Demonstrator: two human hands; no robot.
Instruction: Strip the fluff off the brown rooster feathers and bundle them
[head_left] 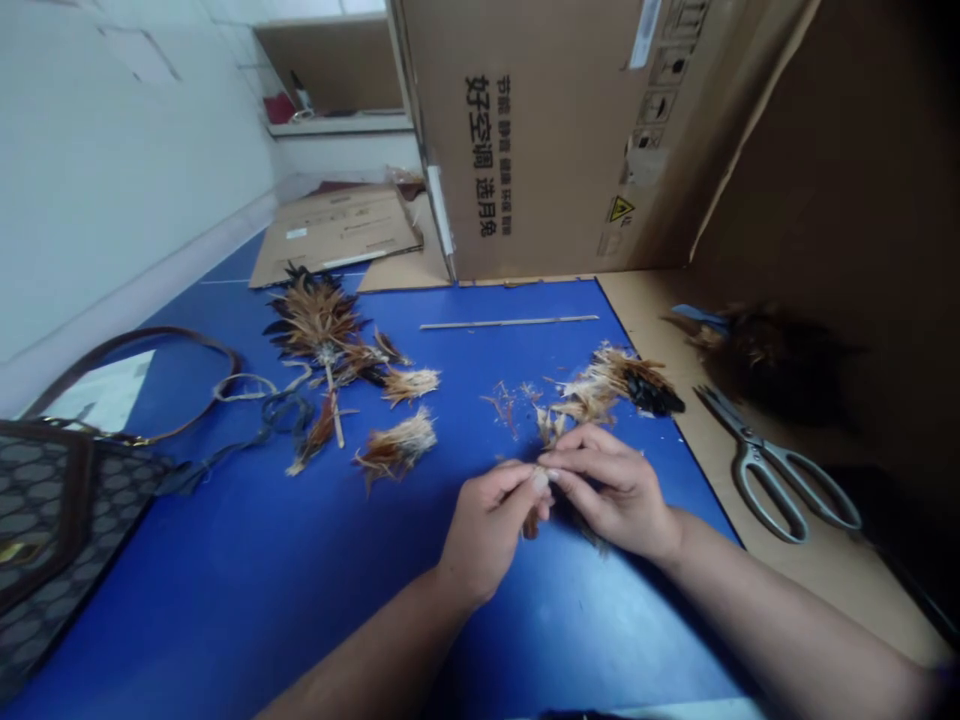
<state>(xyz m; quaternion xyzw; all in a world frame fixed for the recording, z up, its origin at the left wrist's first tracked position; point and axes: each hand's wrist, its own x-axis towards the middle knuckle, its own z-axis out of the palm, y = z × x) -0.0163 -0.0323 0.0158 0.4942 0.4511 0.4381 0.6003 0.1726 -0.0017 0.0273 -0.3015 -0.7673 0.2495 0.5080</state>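
My left hand [487, 525] and my right hand [611, 490] meet over the blue mat, fingertips pinched together. Between them are brown feathers [531, 524]; their brown tips poke out below the left fingers, and the rest is mostly covered by my fingers. Just beyond the right hand lies a pile of trimmed tan and black feathers [622, 380]. Two loose bunches, a pale-ended feather bunch [409, 385] and a reddish-brown feather bunch [397, 447], rest to the left. Farther left is a feather duster head [319, 320] on a thin stick [334, 405].
Metal scissors [772, 465] lie open-bladed on cardboard at right, near a dark feather heap [772, 360]. A thin rod [510, 322] crosses the back of the blue mat [360, 600]. A large cardboard box [547, 150] stands behind. A patterned bag [67, 530] and cloth strips [277, 415] are at left.
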